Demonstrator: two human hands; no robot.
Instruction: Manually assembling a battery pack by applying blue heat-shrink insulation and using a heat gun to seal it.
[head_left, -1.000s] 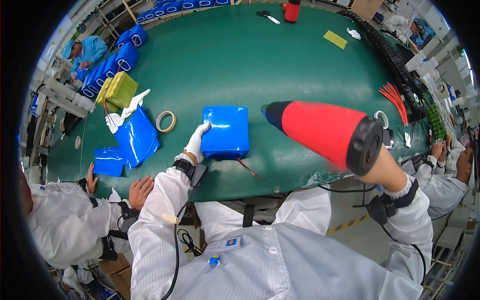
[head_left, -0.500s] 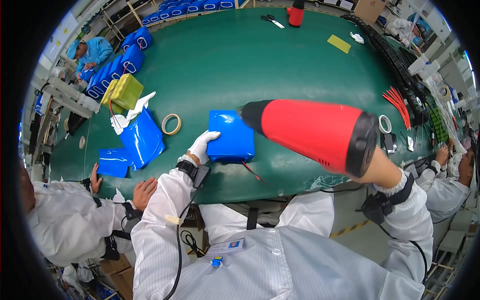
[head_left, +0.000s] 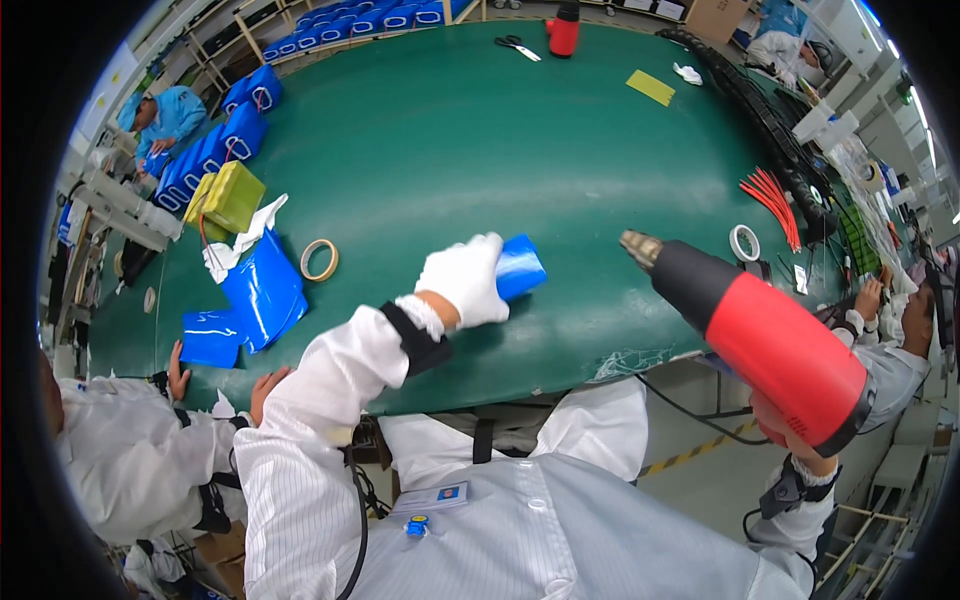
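My left hand point(head_left: 465, 280), in a white glove, is closed over a blue film-wrapped battery pack point(head_left: 522, 268) above the middle of the green table. Its fingers hide much of the pack, and one glossy end shows to their right. At the right, my right hand point(head_left: 788, 425) grips a red heat gun point(head_left: 785, 340), whose body covers most of the fingers. The gun's metal nozzle is to the right of the pack, apart from it, and points up and to the left.
Blue film sleeves point(head_left: 262, 290), a tape roll point(head_left: 319, 260) and yellow packs point(head_left: 232, 197) lie at left, near a co-worker's hands. Red tubing point(head_left: 772, 208) and a white roll point(head_left: 744, 243) lie at right. Far off are scissors point(head_left: 517, 47) and another heat gun point(head_left: 564, 30).
My left hand has shifted from the pack's left side to a grip over it, and the pack has turned. The heat gun has swung right and nearer me, away from the pack.
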